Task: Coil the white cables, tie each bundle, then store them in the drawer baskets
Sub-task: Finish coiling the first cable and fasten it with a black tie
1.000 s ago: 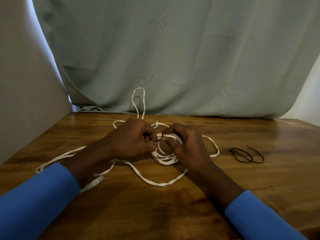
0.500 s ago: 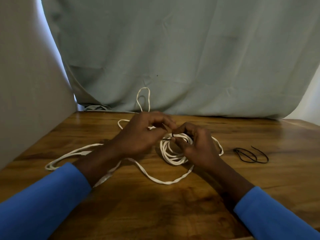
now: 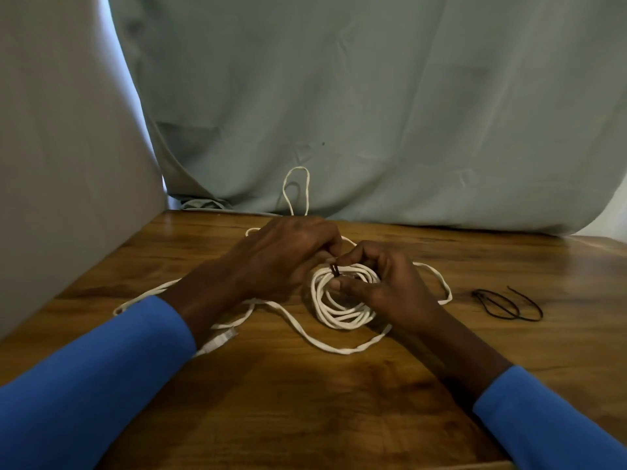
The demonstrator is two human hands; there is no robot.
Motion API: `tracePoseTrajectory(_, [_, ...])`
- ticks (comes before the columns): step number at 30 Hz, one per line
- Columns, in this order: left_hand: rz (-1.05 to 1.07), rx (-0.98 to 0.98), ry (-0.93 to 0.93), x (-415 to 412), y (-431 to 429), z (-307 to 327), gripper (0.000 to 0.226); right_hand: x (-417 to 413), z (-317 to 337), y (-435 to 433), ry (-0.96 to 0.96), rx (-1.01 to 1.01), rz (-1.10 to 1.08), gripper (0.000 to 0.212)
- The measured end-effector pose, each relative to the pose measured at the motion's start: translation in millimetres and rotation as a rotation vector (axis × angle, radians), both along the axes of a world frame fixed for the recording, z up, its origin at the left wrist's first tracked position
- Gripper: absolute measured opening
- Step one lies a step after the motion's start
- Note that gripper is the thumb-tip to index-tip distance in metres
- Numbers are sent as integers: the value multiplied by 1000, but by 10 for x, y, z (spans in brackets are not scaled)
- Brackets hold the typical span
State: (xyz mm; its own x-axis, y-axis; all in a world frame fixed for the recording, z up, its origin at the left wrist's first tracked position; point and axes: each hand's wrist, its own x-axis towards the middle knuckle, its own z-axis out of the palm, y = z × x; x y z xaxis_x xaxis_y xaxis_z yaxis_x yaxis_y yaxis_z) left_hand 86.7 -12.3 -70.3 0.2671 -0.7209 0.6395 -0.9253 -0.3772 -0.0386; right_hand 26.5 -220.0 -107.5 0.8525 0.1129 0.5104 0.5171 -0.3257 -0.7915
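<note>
On your side of the coil, the wooden table shows bare wood between your blue sleeves. Its near edge passes under your forearms, so I judge there is little room to draw back. A loose run of the white cable curves just in front of the coil, and its plug lies to the coil's left, by your left wrist.

The coil rests mid-table, several turns lying together. Your right hand grasps it, thumb pressed on the turns and fingers curled over the far side. Your left hand is clenched to a pinch on the black tie at the coil's far rim.

You look to be tying this bundle. The next move is cinching the tie, which calls for holding the turns together while you pull.

Right of the coil and well apart lie the spare ties, with open wood around them. Left of the coil, a pale panel bounds the table. Beyond the coil, a cable loop stands against the curtain, which closes off the far edge. No drawer baskets show.
</note>
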Motion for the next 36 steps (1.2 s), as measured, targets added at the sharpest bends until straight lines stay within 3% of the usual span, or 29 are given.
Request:
tracePoseTrajectory(4, [-17,-170,251,35,8,-17,8,-59,45,46,-16,72,30,17])
tracePoseTrajectory(8, [-146,-352,804,59,9,-6,13,-127,69,86,33,282,102,27])
tracePoseTrajectory(11, [-236,-508,1229,46,-11,-101,12,-149,77,121,35,305,154,42])
tracePoseTrajectory(14, [-273,-556,1458,45,-43,-190,8,-157,68,127,2,277,121,36])
tracePoseTrajectory(19, [-325,-559,1611,128,-49,-267,35,-123,67,137,-103,246,45,23])
tracePoseTrajectory(23, [-286,-492,1618,123,-111,-334,39,-97,48,148,-192,219,15,19])
tracePoseTrajectory(27, [-290,-442,1654,106,-133,-334,44,-62,21,159,-158,224,4,17])
tracePoseTrajectory(32, [-201,-461,1600,82,-154,-314,12,1,27,117,-162,236,-79,15])
tracePoseTrajectory(36, [-90,-531,1542,28,-193,-274,19,47,13,77,-200,237,-180,16])
